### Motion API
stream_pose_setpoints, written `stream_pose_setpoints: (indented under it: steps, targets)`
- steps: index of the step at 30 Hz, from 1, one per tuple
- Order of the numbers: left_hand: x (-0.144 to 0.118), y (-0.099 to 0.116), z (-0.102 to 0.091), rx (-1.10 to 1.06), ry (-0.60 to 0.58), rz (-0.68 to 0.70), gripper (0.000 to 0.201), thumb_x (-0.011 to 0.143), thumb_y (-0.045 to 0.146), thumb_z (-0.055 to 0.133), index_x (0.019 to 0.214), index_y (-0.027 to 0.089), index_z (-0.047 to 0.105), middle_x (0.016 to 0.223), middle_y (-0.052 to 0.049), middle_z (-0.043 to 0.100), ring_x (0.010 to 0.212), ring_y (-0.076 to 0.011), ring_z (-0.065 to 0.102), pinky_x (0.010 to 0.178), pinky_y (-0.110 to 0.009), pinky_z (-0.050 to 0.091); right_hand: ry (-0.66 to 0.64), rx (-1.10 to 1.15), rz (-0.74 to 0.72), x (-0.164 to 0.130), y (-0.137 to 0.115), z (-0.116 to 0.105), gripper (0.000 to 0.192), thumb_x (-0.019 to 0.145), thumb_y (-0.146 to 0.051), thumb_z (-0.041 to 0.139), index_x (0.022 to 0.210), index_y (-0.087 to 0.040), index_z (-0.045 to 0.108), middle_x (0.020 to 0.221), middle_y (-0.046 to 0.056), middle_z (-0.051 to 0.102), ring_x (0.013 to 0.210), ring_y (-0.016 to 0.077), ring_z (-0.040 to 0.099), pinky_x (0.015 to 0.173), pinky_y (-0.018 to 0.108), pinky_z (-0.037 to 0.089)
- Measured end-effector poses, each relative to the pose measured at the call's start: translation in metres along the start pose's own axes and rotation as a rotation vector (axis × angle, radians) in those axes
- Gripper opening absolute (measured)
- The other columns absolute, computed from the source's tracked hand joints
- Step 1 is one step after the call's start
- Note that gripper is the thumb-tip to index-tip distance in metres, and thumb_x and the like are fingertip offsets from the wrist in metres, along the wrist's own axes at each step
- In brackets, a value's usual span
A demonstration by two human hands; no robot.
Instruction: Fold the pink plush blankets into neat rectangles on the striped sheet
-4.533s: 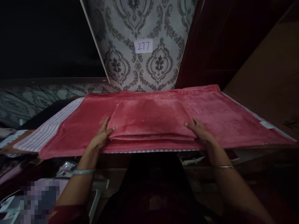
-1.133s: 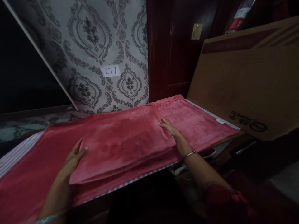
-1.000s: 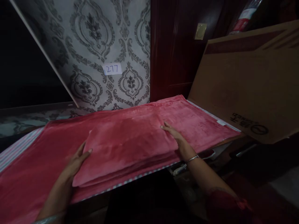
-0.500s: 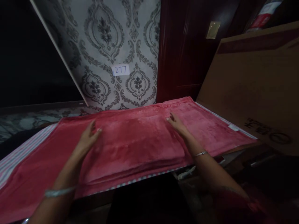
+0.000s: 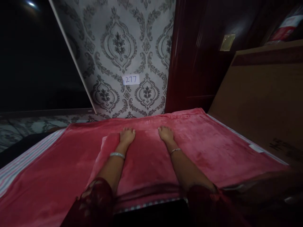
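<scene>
Pressing: we lay left hand [image 5: 127, 136] and right hand [image 5: 166, 133] flat, fingers spread, gripping nothing, on the folded pink blanket [image 5: 142, 164].
Place: atop the pink-covered table [image 5: 213, 148].
Next, likely: even smoothing.

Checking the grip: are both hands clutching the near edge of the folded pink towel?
No, the left hand and right hand lie at the far edge of the folded pink towel.

Pinkish-red blanket [image 5: 208, 142] over a pink-and-white striped sheet [image 5: 21, 164]; grey damask-patterned wallpaper [image 5: 132, 41], brown cardboard box [image 5: 260, 104] alongside.
</scene>
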State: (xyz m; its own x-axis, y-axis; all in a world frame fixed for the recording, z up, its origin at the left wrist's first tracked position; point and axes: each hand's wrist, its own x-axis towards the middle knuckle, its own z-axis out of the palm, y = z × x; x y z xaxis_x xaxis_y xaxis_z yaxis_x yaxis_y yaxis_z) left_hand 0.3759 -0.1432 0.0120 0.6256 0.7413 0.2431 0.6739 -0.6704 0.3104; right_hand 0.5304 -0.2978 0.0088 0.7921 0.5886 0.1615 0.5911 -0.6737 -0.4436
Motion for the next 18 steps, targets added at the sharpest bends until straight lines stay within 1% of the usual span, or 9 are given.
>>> stream_pose_setpoints:
  steps: [2,5,8,10,12,15,16,18]
  targets:
    - [-0.002,-0.011,0.010,-0.038,-0.006,-0.027,0.042,0.097,0.028,0.044,0.127,0.009,0.066,0.131,-0.025,0.065,0.132,-0.0342,0.054,0.113,-0.049,0.037,0.002,-0.034,-0.009,-0.003,0.008,0.012,0.046,0.102,-0.032,0.037,0.131,-0.010,0.066,0.133,0.021,0.065,0.130,0.0325,0.055,0.109,0.048,0.039]
    - [0.002,-0.018,0.020,-0.127,0.010,-0.052,0.043,0.096,0.030,0.046,0.127,0.009,0.066,0.130,-0.024,0.065,0.130,-0.0346,0.056,0.113,-0.049,0.037,0.002,-0.067,-0.022,-0.001,0.012,0.021,0.048,0.103,-0.032,0.032,0.128,-0.010,0.068,0.134,0.019,0.065,0.129,0.0324,0.054,0.110,0.048,0.037]
    - [0.009,-0.020,0.026,-0.268,0.031,-0.093,0.038,0.091,0.030,0.054,0.120,0.011,0.070,0.127,-0.023,0.068,0.129,-0.0355,0.057,0.114,-0.050,0.036,-0.022,-0.081,-0.019,0.005,0.014,0.023,0.050,0.104,-0.034,0.032,0.123,-0.011,0.071,0.129,0.018,0.068,0.122,0.0297,0.059,0.106,0.042,0.040]
    - [0.013,-0.023,0.028,-0.399,0.058,-0.123,0.033,0.086,0.030,0.061,0.113,0.015,0.073,0.125,-0.020,0.070,0.128,-0.0345,0.058,0.114,-0.048,0.037,-0.035,-0.085,-0.017,0.007,0.017,0.023,0.049,0.104,-0.035,0.033,0.121,-0.013,0.073,0.127,0.016,0.070,0.118,0.0272,0.062,0.103,0.038,0.042]
    - [0.016,-0.029,0.027,-0.554,0.093,-0.156,0.030,0.083,0.030,0.064,0.109,0.018,0.073,0.122,-0.016,0.072,0.126,-0.0319,0.061,0.113,-0.045,0.041,-0.041,-0.091,-0.017,0.008,0.019,0.022,0.049,0.104,-0.036,0.032,0.120,-0.014,0.074,0.125,0.016,0.071,0.115,0.0256,0.064,0.100,0.034,0.044]
    - [0.020,-0.044,0.020,-0.875,0.161,-0.220,0.034,0.087,0.036,0.059,0.116,0.021,0.068,0.119,-0.012,0.072,0.120,-0.0254,0.065,0.108,-0.043,0.048,-0.044,-0.106,-0.024,0.007,0.022,0.022,0.050,0.104,-0.036,0.031,0.121,-0.016,0.074,0.125,0.015,0.071,0.115,0.0243,0.065,0.098,0.032,0.044]
    - [0.021,-0.051,0.016,-1.054,0.191,-0.268,0.036,0.089,0.037,0.058,0.119,0.021,0.065,0.121,-0.013,0.071,0.119,-0.0237,0.066,0.107,-0.042,0.049,-0.046,-0.111,-0.028,0.007,0.023,0.021,0.050,0.104,-0.036,0.030,0.121,-0.017,0.074,0.125,0.015,0.071,0.115,0.0241,0.065,0.098,0.032,0.044]
    - [0.020,-0.067,0.007,-1.527,0.272,-0.425,0.040,0.088,0.038,0.059,0.125,0.021,0.060,0.130,-0.016,0.064,0.119,-0.0222,0.066,0.103,-0.041,0.053,-0.049,-0.120,-0.034,0.006,0.023,0.021,0.051,0.104,-0.036,0.030,0.121,-0.016,0.074,0.124,0.015,0.071,0.115,0.0246,0.065,0.098,0.032,0.044]
